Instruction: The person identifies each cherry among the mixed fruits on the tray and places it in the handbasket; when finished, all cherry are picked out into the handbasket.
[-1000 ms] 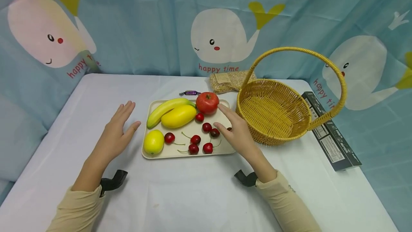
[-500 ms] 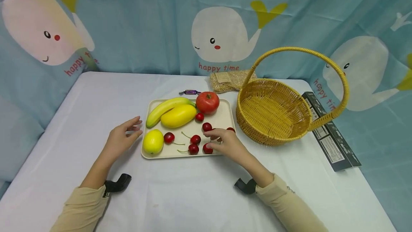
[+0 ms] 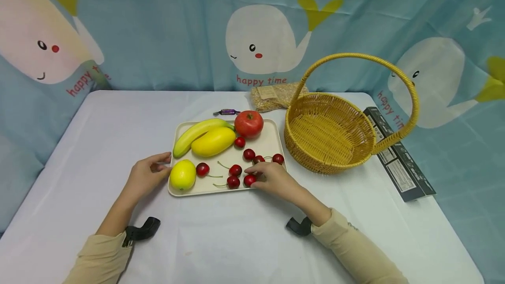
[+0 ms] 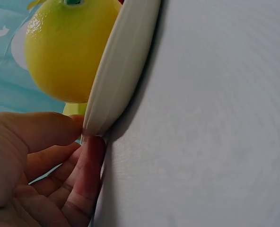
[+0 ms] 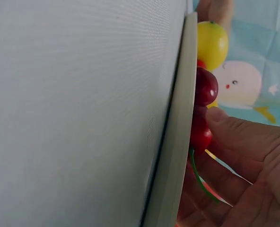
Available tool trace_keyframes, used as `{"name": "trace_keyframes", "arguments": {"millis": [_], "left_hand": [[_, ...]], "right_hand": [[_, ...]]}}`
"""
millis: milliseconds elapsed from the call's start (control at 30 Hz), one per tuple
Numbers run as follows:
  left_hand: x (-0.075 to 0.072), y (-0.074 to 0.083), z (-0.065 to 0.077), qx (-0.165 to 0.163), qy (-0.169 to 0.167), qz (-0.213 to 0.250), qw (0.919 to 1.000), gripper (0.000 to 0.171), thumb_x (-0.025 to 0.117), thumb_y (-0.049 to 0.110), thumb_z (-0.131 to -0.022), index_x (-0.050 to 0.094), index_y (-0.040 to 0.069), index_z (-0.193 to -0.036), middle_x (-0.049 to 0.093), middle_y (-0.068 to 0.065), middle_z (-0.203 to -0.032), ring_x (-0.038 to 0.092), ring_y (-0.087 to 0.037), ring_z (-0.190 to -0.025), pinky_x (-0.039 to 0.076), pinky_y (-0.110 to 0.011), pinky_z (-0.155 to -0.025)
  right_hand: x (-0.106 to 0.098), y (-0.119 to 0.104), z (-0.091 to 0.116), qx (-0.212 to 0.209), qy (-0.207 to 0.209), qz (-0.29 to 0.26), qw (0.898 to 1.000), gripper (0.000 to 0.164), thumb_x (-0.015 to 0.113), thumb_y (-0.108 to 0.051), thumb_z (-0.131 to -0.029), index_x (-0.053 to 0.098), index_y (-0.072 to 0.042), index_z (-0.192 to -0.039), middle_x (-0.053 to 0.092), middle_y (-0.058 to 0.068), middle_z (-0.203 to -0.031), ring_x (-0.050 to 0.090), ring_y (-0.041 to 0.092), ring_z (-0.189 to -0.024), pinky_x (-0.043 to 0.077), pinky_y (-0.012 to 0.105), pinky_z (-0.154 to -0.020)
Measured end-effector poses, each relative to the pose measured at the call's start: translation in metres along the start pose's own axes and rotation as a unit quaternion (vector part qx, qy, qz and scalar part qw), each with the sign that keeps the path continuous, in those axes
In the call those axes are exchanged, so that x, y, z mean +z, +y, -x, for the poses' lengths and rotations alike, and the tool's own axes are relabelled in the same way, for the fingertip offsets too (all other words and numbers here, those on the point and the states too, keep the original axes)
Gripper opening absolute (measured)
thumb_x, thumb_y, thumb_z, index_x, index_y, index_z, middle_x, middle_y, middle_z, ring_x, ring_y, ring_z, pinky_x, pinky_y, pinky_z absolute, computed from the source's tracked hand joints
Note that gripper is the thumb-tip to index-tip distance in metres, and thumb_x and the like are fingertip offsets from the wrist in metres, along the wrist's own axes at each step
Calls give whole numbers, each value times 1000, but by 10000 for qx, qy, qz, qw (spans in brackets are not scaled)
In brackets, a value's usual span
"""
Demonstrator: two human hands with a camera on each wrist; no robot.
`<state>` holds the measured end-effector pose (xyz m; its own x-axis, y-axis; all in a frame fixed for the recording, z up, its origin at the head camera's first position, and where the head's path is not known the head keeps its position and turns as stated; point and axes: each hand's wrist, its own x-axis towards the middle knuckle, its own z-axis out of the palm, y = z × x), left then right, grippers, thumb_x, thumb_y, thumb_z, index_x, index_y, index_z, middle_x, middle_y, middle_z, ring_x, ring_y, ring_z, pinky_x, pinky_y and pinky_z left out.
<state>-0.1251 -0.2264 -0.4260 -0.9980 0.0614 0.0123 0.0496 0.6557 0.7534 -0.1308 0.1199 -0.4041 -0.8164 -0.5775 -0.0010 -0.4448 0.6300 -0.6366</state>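
Note:
A cream tray (image 3: 209,191) of fruit lies on the table. My left hand (image 3: 147,179) is at its left edge; in the left wrist view, the thumb lies on the rim and a finger sits under it, beside a lemon (image 4: 69,47). Over the tray's front right part, my right hand (image 3: 278,183) has thumb and fingers around a red cherry (image 3: 249,180) with a green stem. Several other cherries (image 3: 233,182) lie around it. A banana (image 3: 201,135), a yellow mango-like fruit (image 3: 214,142) and a tomato-like red fruit (image 3: 249,124) fill the tray's back.
Right of the tray stands a yellow wicker basket (image 3: 329,143) with a tall handle. Behind are a bag of grains (image 3: 278,97) and a purple-wrapped candy (image 3: 226,112). A dark flat box (image 3: 402,161) lies at the table's right edge, and a blue curtain hangs behind.
My left hand has come in from the left to grip the tray's rim. The right hand has lowered and moved left onto the front cherry, its fingers closing in. The view has shifted slightly.

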Motion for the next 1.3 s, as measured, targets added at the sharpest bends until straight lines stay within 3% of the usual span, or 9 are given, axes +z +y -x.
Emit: {"name": "trace_keyframes", "arguments": {"millis": [167,333,533,667,833,967,1067,1300], "left_hand": [[1,-6,3,-29,-14,221,9998,45,64,15,-86,53,-6,-125,61,-22,-110,52,3,-74,43,-11,-62],[3,-7,3,-38,-65,297,9995,45,63,16,-88,52,-6,-126,61,-23,-111,52,3,-75,43,-11,-62],[3,-7,3,-11,-3,287,9996,44,63,13,-87,53,-6,-125,61,-23,-110,52,2,-74,43,-11,-61],[4,-8,3,7,11,283,9996,44,63,13,-87,53,-6,-125,61,-23,-110,52,4,-74,43,-11,-62],[4,-9,2,-6,12,257,9997,43,62,13,-87,53,-6,-125,61,-22,-110,51,4,-74,43,-11,-62],[3,-8,1,13,4,277,9996,43,62,11,-87,52,-6,-125,61,-22,-110,51,2,-74,43,-11,-61],[3,-7,1,27,3,295,9996,44,63,12,-87,52,-7,-125,61,-23,-109,51,2,-74,43,-11,-61],[4,-8,0,51,6,191,9998,43,62,10,-87,52,-6,-126,61,-21,-109,51,1,-73,43,-11,-61]], "right_hand": [[3,-1,-1,45,-149,184,9997,36,75,-14,-77,67,-8,-111,67,0,-106,59,12,-98,46,26,-84],[4,-1,-2,69,-119,276,9995,33,75,-14,-76,68,-10,-109,68,-2,-102,59,10,-94,47,24,-81],[-2,-1,-2,180,-60,-256,9995,33,75,-12,-76,68,-8,-108,67,-3,-98,58,12,-80,47,22,-68],[-16,-3,-2,202,44,-561,9982,33,73,-11,-77,68,-7,-109,66,-3,-96,58,11,-81,48,23,-69],[-41,-4,1,168,501,-819,9952,34,72,-12,-80,66,-7,-113,66,0,-99,59,12,-82,50,30,-73],[-64,0,7,309,1069,-1144,9872,34,71,-8,-80,66,-4,-113,66,7,-102,61,18,-83,51,33,-72],[-80,6,13,525,1500,-1342,9781,34,71,-7,-80,65,-4,-113,65,11,-105,61,22,-84,51,29,-71],[-109,30,29,916,2190,-1161,9645,35,70,-13,-82,64,-6,-116,64,13,-110,61,26,-87,49,19,-70]]}}
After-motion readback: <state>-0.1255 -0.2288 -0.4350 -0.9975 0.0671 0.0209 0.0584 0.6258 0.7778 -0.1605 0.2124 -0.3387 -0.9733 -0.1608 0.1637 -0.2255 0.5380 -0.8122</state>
